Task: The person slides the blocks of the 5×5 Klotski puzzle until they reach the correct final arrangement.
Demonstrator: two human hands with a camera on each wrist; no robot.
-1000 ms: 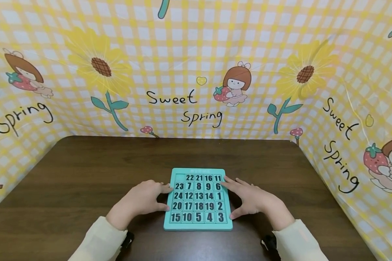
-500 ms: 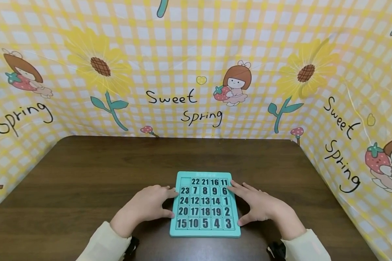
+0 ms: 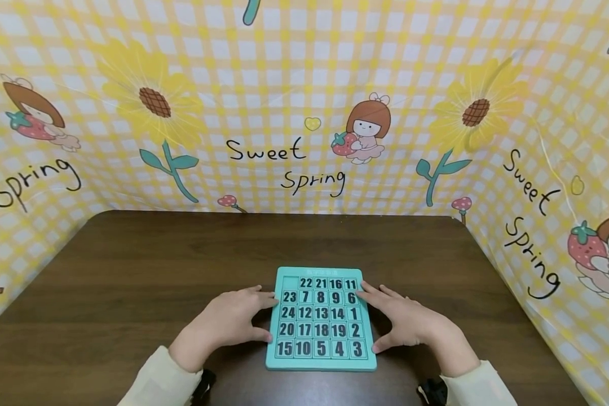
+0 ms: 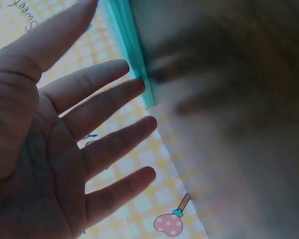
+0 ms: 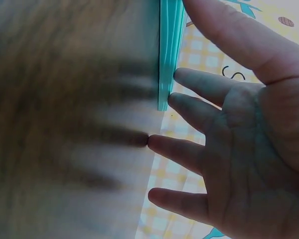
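A turquoise number slide puzzle (image 3: pixel 321 318) lies flat on the dark wooden table, its numbered tiles facing up and a bare slot (image 3: pixel 291 283) at its upper left corner. Along its left side, my left hand (image 3: pixel 228 318) touches the frame with fingertips and thumb. My right hand (image 3: pixel 416 324) does the same on the right side, fingers spread. Both wrist views show straight, splayed fingers, some of their tips against the puzzle's turquoise edge (image 4: pixel 132 50) and others beyond it. Nothing is enclosed in either palm.
The brown table (image 3: pixel 182 248) reaches back to a yellow checked cloth (image 3: pixel 284 73) that rises behind and along both sides. Printed flowers, mushrooms and lettering cover the cloth. Pale sleeves and black bands (image 3: pixel 433 390) sit at the wrists.
The puzzle has shifted slightly right and nearer to me, with both hands moving along at its sides. Most of that shift came in the first half second. The tile order looks the same.
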